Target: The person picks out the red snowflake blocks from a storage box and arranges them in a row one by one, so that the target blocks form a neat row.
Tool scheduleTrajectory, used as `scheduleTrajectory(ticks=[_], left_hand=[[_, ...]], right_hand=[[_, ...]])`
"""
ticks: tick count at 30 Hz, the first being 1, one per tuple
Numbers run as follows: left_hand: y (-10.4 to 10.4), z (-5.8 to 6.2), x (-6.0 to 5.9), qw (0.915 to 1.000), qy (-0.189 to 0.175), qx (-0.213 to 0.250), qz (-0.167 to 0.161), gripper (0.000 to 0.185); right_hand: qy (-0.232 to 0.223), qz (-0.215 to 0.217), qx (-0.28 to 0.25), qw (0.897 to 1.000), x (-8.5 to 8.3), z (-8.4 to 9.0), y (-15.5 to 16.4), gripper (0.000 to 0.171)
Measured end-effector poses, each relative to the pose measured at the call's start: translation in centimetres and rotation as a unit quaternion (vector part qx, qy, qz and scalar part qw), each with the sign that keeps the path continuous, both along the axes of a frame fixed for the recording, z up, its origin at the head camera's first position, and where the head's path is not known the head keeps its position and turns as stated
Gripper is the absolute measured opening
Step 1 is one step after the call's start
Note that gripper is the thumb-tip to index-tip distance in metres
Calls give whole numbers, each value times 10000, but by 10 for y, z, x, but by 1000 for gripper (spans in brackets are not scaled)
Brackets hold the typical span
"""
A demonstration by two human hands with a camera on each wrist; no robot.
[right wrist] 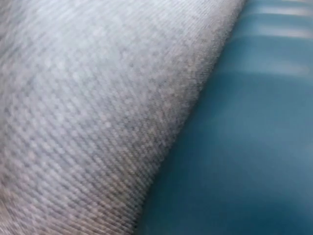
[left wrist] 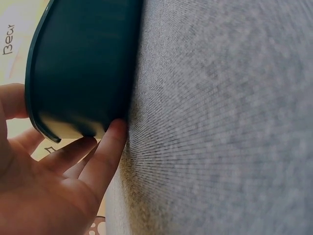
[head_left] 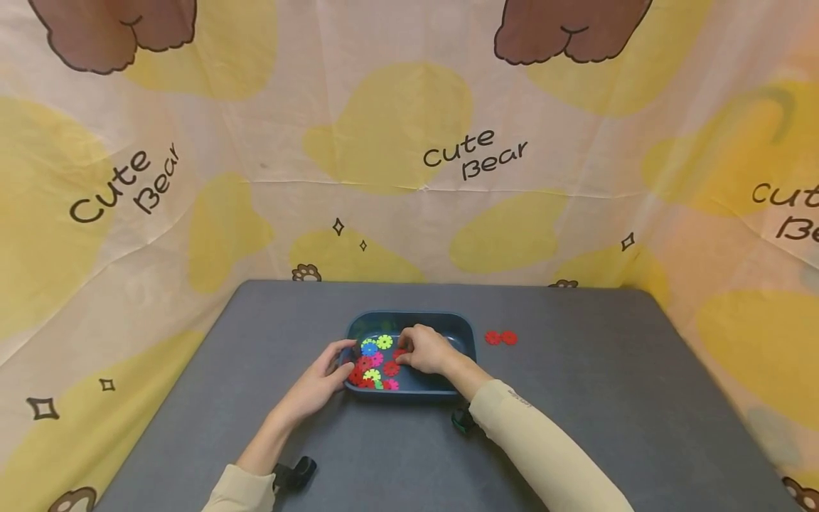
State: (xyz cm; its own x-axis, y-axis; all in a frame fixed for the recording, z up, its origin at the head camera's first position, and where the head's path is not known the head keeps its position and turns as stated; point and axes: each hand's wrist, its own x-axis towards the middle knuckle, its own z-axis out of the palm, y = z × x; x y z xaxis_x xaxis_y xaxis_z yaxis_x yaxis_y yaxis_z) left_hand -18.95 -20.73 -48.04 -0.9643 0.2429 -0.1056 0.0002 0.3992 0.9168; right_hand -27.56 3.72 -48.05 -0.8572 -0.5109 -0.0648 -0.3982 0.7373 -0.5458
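Observation:
A dark blue plastic tub [head_left: 416, 394] holds several notched plastic discs in red, yellow, blue, pink and green, heaped toward its left end. My left hand [head_left: 323, 377] grips that left end, and in the left wrist view its fingertips [left wrist: 115, 128] lie against the tub's outer wall [left wrist: 83, 63]. Inside the tub, my right hand [head_left: 427, 350] has thumb and fingers closed at a red disc [head_left: 399, 353], partly hidden by them. Just in front of these fingertips lies another red disc [head_left: 391, 368]. The right wrist view shows only tub wall [right wrist: 254, 147] and tabletop.
Two red discs [head_left: 500, 338] lie side by side on the grey table [head_left: 576, 398], right of the tub. A printed cloth [head_left: 397, 142] hangs behind the table and along its sides. Black straps with cameras sit at both wrists.

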Motion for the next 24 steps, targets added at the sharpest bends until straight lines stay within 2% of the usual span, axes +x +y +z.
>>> scheduleTrajectory(ticks=[9, 17, 24], left_hand=[[0, 0, 1, 10000, 30, -1, -37, 49], [0, 2, -1, 10000, 11, -39, -13, 49], [2, 1, 0, 10000, -6, -25, 3, 49]], right_hand=[[-87, -63, -62, 9999, 4, 3, 0, 20], [-123, -16, -187, 9997, 9, 8, 2, 23], [-96, -33, -460, 9989, 14, 12, 10, 17]])
